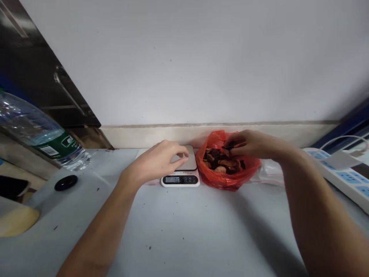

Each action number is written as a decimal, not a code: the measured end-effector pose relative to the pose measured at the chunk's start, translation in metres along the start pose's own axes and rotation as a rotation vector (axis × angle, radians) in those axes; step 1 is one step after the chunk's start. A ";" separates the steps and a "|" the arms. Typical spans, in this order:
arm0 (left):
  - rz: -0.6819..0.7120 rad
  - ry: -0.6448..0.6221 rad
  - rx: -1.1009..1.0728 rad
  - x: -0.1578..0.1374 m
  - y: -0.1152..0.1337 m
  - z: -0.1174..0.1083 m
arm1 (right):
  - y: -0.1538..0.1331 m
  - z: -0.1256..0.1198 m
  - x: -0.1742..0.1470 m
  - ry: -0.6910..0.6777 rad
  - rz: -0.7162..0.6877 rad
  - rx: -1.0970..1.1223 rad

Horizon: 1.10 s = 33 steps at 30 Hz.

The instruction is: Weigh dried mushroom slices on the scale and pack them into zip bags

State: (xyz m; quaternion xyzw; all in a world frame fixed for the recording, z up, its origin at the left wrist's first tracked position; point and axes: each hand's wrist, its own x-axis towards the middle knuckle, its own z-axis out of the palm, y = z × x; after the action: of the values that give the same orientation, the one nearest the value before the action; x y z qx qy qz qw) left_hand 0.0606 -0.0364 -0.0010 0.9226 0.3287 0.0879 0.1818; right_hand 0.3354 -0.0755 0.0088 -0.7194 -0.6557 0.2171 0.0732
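My left hand [165, 158] hovers over a small white digital kitchen scale [180, 181], its fingers loosely curled and the thumb apart from them, with nothing visible between. The scale's display reads 0.0, and my hand hides part of its weighing plate. Just to the right stands an open red plastic bag [220, 182] full of dark brown and tan dried slices [227, 163]. At the bag's mouth my right hand [248, 144] pinches a dark dried slice [226, 148] between thumb and fingers.
A clear water bottle [49, 134] with a green label stands at the left, near a black oval object [66, 182]. Clear plastic bags [269, 172] lie behind the red bag's right side. A white power strip [343, 173] runs along the right. The wall [219, 61] closes off the back.
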 end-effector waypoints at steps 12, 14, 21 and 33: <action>-0.106 -0.073 0.011 -0.008 -0.018 -0.017 | -0.033 -0.008 -0.013 0.109 -0.021 0.220; -0.149 -0.095 0.034 -0.012 -0.024 -0.022 | -0.052 -0.004 -0.012 0.110 -0.099 0.292; -0.398 -0.177 0.079 -0.029 -0.048 -0.038 | -0.103 0.023 0.016 0.007 -0.205 0.078; -0.492 -0.286 0.076 -0.026 -0.045 -0.037 | -0.123 0.061 0.047 -0.188 -0.171 -0.225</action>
State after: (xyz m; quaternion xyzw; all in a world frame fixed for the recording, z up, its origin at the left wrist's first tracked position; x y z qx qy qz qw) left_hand 0.0047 -0.0102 0.0137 0.8242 0.5170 -0.1021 0.2072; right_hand 0.2004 -0.0247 -0.0077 -0.6411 -0.7387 0.2019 -0.0512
